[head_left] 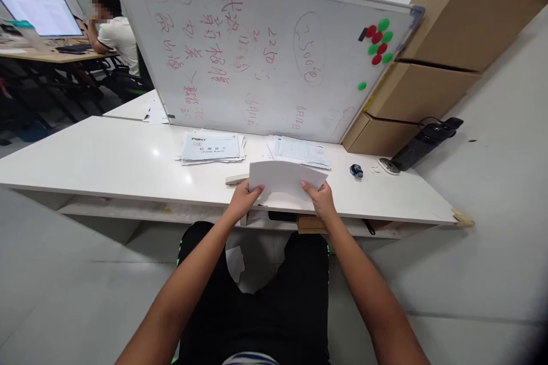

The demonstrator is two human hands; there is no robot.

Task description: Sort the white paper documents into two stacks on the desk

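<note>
Held upright between my two hands above the table's front edge is a sheaf of white paper (pixel 285 178); how many sheets it has I cannot tell. My left hand (pixel 246 199) pinches its left side, thumb on the near face. On the opposite side, my right hand (pixel 320 197) grips it the same way. Partly behind the paper and my left hand lies a pale stapler-like object (pixel 236 180). Farther back, a stack of printed reports (pixel 209 147) rests on the left, and a second stack of papers (pixel 302 151) on the right.
A whiteboard (pixel 274 57) with red writing and magnets stands along the back of the white table (pixel 107 154). Cardboard boxes (pixel 422 91), a dark bottle (pixel 423 142) and a small dark blue item (pixel 356 171) are at right. Another person (pixel 122 40) sits at a desk far left.
</note>
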